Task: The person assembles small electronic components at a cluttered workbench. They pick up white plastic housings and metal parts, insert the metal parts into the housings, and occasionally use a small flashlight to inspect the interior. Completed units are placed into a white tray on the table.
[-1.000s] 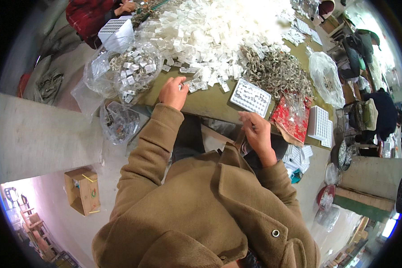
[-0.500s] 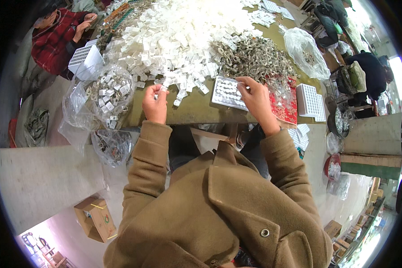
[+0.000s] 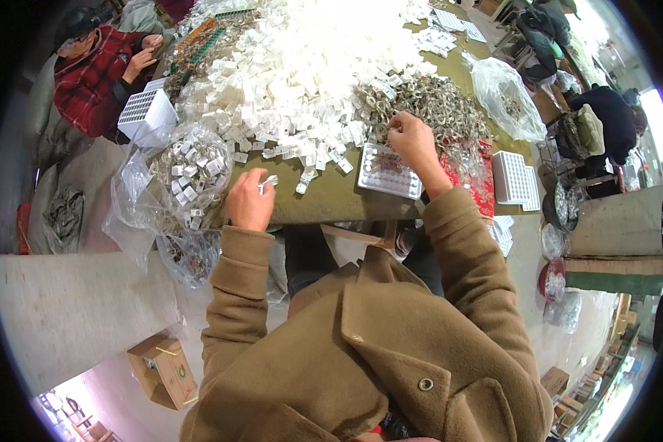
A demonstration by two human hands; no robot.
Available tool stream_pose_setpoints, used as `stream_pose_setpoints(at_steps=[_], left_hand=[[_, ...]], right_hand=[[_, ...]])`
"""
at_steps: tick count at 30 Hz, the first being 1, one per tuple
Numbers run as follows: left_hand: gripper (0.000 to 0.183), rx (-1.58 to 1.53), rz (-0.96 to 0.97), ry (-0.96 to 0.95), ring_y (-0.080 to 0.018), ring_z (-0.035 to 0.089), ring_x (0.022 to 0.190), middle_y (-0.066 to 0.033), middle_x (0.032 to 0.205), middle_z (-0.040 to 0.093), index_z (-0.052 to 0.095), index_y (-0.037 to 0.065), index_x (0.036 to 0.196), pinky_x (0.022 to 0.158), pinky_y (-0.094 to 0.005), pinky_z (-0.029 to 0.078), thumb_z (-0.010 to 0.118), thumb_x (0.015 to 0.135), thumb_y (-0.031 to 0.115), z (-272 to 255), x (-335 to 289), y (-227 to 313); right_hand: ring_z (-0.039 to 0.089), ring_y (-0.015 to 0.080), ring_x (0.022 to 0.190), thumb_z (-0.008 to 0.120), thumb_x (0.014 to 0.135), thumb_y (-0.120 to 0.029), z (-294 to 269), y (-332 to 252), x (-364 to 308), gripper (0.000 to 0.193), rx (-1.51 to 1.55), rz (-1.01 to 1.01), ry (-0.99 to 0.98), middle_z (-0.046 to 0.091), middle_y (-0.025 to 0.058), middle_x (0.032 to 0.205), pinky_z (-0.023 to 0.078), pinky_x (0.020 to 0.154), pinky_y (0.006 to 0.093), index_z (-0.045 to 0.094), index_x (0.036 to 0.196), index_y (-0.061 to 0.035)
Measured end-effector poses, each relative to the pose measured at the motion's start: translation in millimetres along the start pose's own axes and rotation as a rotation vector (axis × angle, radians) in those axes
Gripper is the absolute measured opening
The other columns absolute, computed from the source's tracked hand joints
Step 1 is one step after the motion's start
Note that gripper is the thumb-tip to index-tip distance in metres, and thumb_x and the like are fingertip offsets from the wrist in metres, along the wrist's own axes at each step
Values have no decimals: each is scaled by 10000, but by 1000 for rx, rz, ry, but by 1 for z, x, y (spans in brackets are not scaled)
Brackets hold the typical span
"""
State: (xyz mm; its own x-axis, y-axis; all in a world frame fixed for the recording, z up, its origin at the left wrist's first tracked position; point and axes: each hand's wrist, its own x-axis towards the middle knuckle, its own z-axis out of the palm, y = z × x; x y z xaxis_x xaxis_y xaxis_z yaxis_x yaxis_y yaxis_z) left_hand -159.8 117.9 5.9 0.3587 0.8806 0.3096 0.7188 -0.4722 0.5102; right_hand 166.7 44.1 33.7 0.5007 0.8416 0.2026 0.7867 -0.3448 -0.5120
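My left hand [image 3: 250,202] is closed over the table's near edge, pinching a small white plastic piece [image 3: 269,181] between thumb and fingers. To its right lies a white tray [image 3: 390,184] with rows of round spots. My right hand [image 3: 414,144] reaches over the tray's far right corner to the edge of a heap of small metal pieces [image 3: 449,103]. Its fingers are bent together there; what they hold, if anything, is hidden. A large heap of white plastic pieces [image 3: 287,96] spreads across the table beyond both hands.
A clear bag of white pieces [image 3: 191,173] stands left of my left hand, near a stack of white trays [image 3: 149,116]. More white trays [image 3: 510,178] and red patterned cloth [image 3: 483,184] lie at right. A person in red plaid [image 3: 96,77] works at the left.
My right hand has moved from the white tray to the metal heap. My left hand has drawn back toward me, away from the white heap, still pinching a white piece.
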Motion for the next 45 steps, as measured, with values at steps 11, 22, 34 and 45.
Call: stream_pose_setpoints(at_steps=[11,22,34,45], left_hand=[[173,-1262,-659,42,-21,451,519,42,647,529,671,29,955,439,-176,347,651,903,192,15,4,3],[277,-1472,-575,-254,-25,451,542,65,684,519,668,54,969,473,-179,370,593,952,321,30,11,66],[133,-1632,-571,-303,-52,564,686,21,834,624,593,90,1045,605,-211,452,602,942,172,67,-8,82],[132,-1684,-722,-436,-76,576,668,26,842,611,595,98,1001,544,-213,434,577,948,218,51,-8,81]], right_hand=[[660,143,754,561,889,-36,-18,-15,25,252,412,115,-236,646,75,847,526,654,249,602,1128,31],[670,250,889,504,954,-42,48,-90,-21,29,1519,617,-226,637,121,935,574,758,358,512,977,-57],[595,159,745,508,914,-42,68,-106,-51,210,1532,635,-90,640,113,934,501,637,287,561,1110,11],[577,125,676,569,874,-103,60,-99,-38,509,604,128,-34,648,95,781,467,623,279,462,1360,1]])
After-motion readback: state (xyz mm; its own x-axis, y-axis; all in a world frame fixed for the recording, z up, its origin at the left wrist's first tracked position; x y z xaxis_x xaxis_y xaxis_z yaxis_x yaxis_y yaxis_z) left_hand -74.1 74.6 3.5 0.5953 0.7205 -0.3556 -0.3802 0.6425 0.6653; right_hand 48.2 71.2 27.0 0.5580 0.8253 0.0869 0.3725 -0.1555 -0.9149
